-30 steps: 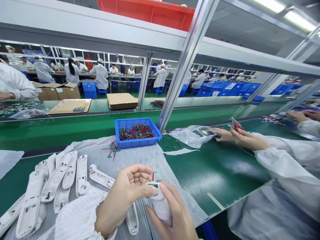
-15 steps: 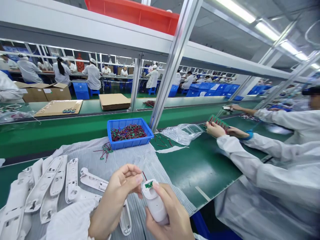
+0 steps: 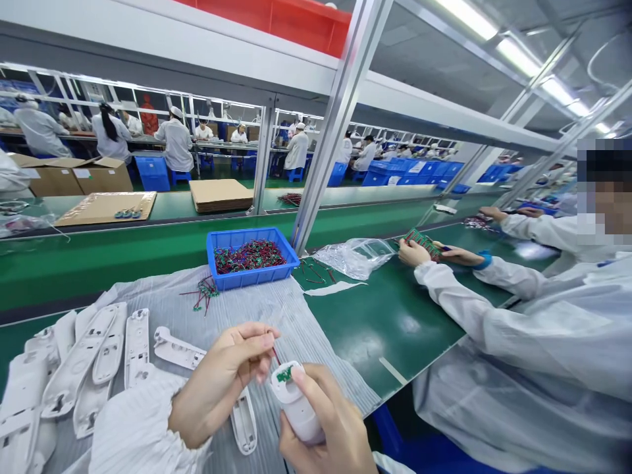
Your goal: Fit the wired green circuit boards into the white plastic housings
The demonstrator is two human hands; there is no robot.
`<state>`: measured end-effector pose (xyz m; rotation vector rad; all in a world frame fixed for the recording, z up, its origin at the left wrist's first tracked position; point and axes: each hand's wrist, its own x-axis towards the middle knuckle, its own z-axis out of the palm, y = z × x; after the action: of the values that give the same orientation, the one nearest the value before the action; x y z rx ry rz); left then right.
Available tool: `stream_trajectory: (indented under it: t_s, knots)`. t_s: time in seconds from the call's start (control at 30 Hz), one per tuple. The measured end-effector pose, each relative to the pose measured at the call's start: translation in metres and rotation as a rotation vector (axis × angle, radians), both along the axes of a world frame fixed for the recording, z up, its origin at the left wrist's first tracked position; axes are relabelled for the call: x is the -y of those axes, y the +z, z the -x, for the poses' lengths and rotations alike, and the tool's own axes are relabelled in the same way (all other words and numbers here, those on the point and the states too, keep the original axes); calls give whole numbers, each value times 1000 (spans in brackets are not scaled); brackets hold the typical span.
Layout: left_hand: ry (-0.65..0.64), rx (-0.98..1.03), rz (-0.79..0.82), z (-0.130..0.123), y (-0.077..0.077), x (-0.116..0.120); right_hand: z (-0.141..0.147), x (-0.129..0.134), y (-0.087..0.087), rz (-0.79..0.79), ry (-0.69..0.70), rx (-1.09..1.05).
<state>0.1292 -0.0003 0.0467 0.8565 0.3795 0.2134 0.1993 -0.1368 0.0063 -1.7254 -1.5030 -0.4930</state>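
Gripping a white cylindrical plastic housing (image 3: 292,409) in the right hand (image 3: 342,428), fingers wrapped round its body and thumb pressed against its upper end. Housing sits near centre at the near edge, tilted, with a small green circuit board (image 3: 284,375) showing at its open top. A thin dark red wire (image 3: 275,356) rises from that end. Left hand (image 3: 217,385) is held just beside it, fingertips (image 3: 259,339) drawn close together beside the wire; whether they pinch it cannot be told.

Both hands are above a ribbed translucent plastic sheet (image 3: 276,309). Several white moulded plastic housing halves (image 3: 83,359) lie on it to the left, and a long white plastic shell (image 3: 243,421) lies under the left wrist. Farther on lies a small tangle of red-wired green boards (image 3: 205,293), beside a bright blue plastic tray (image 3: 253,280) heaped with similar wired boards.

To the right, on the green conveyor belt (image 3: 385,329), is a crumpled clear plastic bag (image 3: 355,258). Beyond it, a co-worker's hands (image 3: 415,252) hold a green circuit board panel (image 3: 423,243). A stack of brown cardboard sheets (image 3: 221,195) rests on the far bench.
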Motion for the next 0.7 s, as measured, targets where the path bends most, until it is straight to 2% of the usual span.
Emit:
stream_trajectory:
  t_s: [0.13, 0.2, 0.27, 0.37, 0.43, 0.5, 0.57, 0.7]
  knots:
    - [83, -17, -76, 3, 6, -11, 1, 1, -1, 58, -24, -10]
    - [178, -46, -232, 6, 8, -13, 0, 0, 0, 141, -37, -14]
    - [310, -54, -582, 11, 9, -10, -2, -2, 0, 213, -43, -6]
    - [475, 51, -1303, 17, 7, 3, -4, -7, -2, 235, -32, -12]
    - [544, 144, -1677, 20, 3, 13, -4, -9, -3, 240, -18, -47]
    - [594, 189, -1915, 21, -1, 20, -3, -9, -4, 256, 0, -94]
    - [583, 210, -2066, 20, -4, 26, -4, -7, -6, 267, 16, -127]
    - [401, 244, -2218, 16, -4, 29, -22, 2, -16, 305, -10, -116]
